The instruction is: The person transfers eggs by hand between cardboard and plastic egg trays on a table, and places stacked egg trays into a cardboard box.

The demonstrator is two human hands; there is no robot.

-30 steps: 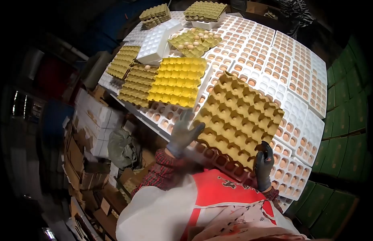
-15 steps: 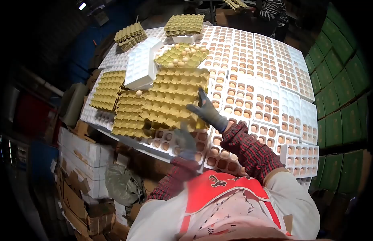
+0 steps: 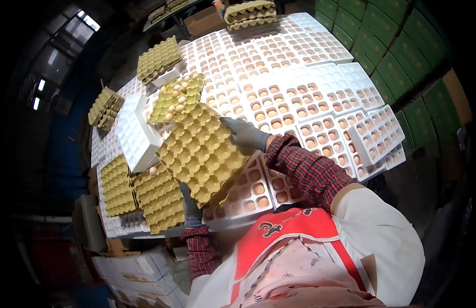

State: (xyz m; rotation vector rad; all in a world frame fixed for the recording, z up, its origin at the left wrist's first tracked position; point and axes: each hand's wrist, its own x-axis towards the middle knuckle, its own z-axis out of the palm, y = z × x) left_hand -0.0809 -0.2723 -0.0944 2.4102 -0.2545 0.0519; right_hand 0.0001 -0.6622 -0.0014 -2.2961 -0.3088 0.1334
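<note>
Both gloved hands hold a yellow-green pulp egg tray [image 3: 204, 151], tilted over the near part of the table. My left hand [image 3: 191, 208] grips its near left edge, thumb upward, the other fingers hidden under it. My right hand [image 3: 244, 134] is wrapped over the right edge. Beyond it lies another pulp tray [image 3: 158, 112] with loose eggs [image 3: 177, 100] on it. To the left, a stack of pulp trays [image 3: 158, 197] carries a single egg [image 3: 153, 170]. White foam trays [image 3: 273, 177] with eggs in their pockets sit beneath and to the right.
White foam trays [image 3: 133, 128] stand upended at the left. More pulp stacks [image 3: 115, 185] rest there and at the back. A filled foam tray [image 3: 379, 136] lies tilted at the right edge. Green cartons [image 3: 402, 31] are piled beyond. A co-worker's hand [image 3: 219, 6] touches a far pulp stack [image 3: 251, 14].
My left hand has moved left to the tray's near edge. The held tray has turned and tilted. The view has swung, and a co-worker's pulp stack now shows at the far end.
</note>
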